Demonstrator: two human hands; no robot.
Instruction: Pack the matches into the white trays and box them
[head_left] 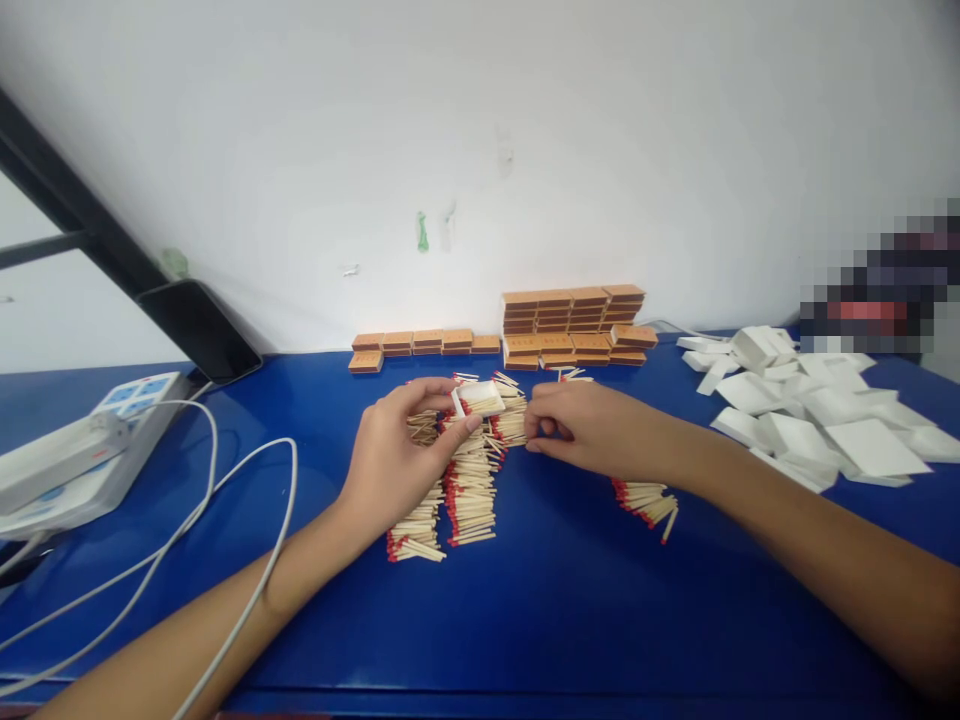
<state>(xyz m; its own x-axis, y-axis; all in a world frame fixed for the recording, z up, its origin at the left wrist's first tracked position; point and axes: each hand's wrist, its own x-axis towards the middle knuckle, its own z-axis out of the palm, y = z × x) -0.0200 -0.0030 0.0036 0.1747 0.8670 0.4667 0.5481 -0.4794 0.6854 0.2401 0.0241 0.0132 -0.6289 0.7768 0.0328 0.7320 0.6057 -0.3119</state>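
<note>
Between the thumb and fingers of my left hand (405,440) is a small white matchbox tray (487,390), tilted, with some red-tipped matches inside. Below and around it, rows of loose matches (472,500) lie on the blue table. My right hand (577,425) is just right of the tray, over the matches, with its fingers curled together; whatever they hold, if anything, is hidden. A smaller heap of matches (646,503) lies under and in front of my right wrist.
Orange matchboxes (574,310) are stacked along the wall, with a lower row (412,342) to the left. Several white trays (810,400) are piled at right. A power strip (97,450), a black phone-like slab (201,328) and white cables (291,480) are at left, one cable crossing my left forearm.
</note>
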